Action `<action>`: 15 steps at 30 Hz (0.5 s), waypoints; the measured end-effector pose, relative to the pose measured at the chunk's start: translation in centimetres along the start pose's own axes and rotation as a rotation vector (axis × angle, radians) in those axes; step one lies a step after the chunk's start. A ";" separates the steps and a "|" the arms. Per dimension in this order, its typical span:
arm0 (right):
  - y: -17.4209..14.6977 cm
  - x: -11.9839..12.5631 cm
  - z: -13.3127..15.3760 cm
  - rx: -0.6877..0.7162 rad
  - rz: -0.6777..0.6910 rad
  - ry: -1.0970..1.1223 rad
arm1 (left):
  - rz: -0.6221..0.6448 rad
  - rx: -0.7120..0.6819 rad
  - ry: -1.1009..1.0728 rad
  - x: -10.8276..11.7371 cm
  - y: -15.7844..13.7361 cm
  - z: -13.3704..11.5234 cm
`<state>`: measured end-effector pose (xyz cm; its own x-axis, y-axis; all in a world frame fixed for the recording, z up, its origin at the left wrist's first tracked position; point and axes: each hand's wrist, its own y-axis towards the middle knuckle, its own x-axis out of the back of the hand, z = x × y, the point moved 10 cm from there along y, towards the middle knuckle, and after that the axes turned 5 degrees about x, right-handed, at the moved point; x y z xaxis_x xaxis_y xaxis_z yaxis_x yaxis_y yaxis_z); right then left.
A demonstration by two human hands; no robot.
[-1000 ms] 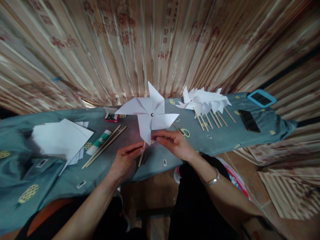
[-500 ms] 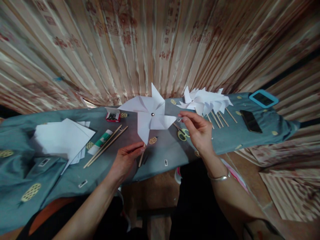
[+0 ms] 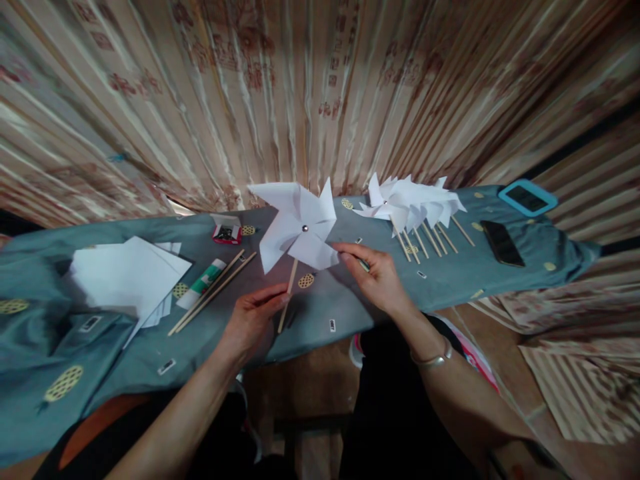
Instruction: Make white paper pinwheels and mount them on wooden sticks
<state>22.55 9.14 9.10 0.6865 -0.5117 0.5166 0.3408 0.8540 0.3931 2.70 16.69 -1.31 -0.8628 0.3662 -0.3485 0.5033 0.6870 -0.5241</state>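
A white paper pinwheel (image 3: 316,217) with a silver pin at its centre faces me above the table. Its wooden stick (image 3: 289,287) is pinched between the thumb and fingers of my left hand (image 3: 253,317). The fingers of my right hand (image 3: 373,273) are closed at the tip of the pinwheel's lower right blade. Behind that hand, a pale green scissors handle (image 3: 364,265) shows only in part. To the right, several finished white pinwheels (image 3: 417,200) lie overlapping in a row, their sticks pointing toward me.
On the blue-grey tablecloth (image 3: 345,300) at left lie a stack of white paper (image 3: 115,273), a green and white glue stick (image 3: 203,283), wooden sticks (image 3: 215,293) and a small red box of pins (image 3: 227,233). A black phone (image 3: 501,243) and a blue-framed device (image 3: 527,197) are at right.
The held pinwheel's blades have turned clockwise. My right hand has moved down and left with the blade tip, now covering most of the scissors. My left hand stays in place.
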 end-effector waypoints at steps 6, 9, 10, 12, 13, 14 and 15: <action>-0.3 -1.3 0.7 0.008 0.065 0.030 | 0.036 -0.015 0.009 -0.6 -0.2 -0.3; -0.5 -1.9 0.9 -0.006 0.087 0.054 | 0.035 -0.029 0.025 -0.5 -0.3 -0.4; -0.5 -2.1 0.9 -0.007 0.094 0.063 | 0.038 -0.032 0.029 -0.5 -0.2 -0.3; -0.6 -2.4 1.1 -0.004 0.108 0.079 | 0.043 -0.034 0.035 -0.4 -0.2 -0.2; -0.6 -2.6 1.2 -0.006 0.117 0.085 | 0.044 -0.032 0.038 -0.4 -0.1 -0.1; -0.6 -2.7 1.3 -0.010 0.126 0.091 | 0.046 -0.030 0.042 -0.4 -0.1 -0.1; -0.6 -2.9 1.4 -0.012 0.135 0.099 | 0.045 -0.029 0.042 -0.4 -0.1 0.0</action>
<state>19.44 9.95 8.43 0.7863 -0.3811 0.4863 0.2488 0.9157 0.3155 3.01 16.49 -1.08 -0.8409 0.4228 -0.3379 0.5406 0.6868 -0.4858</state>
